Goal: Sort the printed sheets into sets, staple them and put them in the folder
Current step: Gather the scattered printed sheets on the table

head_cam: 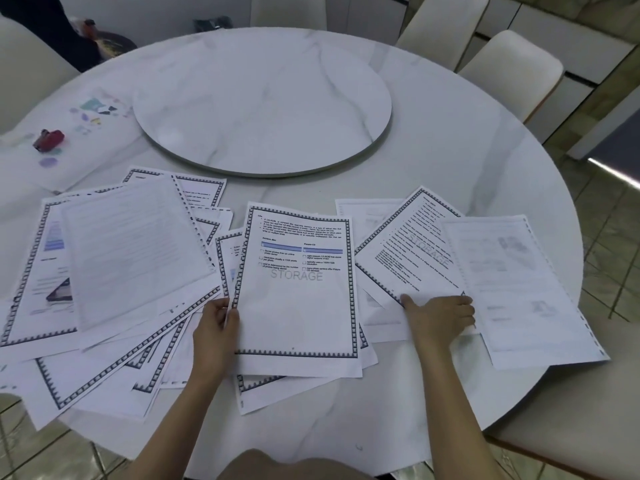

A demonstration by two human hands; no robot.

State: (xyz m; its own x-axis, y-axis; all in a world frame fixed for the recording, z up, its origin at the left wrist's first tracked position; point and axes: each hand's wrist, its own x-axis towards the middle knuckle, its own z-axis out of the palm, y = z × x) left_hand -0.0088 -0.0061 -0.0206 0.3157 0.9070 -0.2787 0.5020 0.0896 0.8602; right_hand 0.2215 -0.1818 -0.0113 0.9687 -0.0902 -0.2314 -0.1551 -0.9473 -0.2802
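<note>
Several printed sheets with a dark patterned border lie spread over the near half of the round marble table (450, 161). My left hand (216, 327) pinches the left edge of the middle sheet (298, 296), which reads "STORAGE" and lies on a small stack. My right hand (438, 317) presses flat, fingers spread, on the lower edge of a tilted sheet (412, 251) to the right. Another sheet (519, 292) lies face down at the far right. A loose heap of sheets (114, 258) covers the left side. A red stapler (48, 140) sits on a clear patterned folder (86, 133) at the far left.
A raised round turntable (263, 98) fills the table's middle. Pale chairs (512, 67) stand around the far and right sides. Some sheets on the left overhang the table's near edge. Tiled floor shows at the right.
</note>
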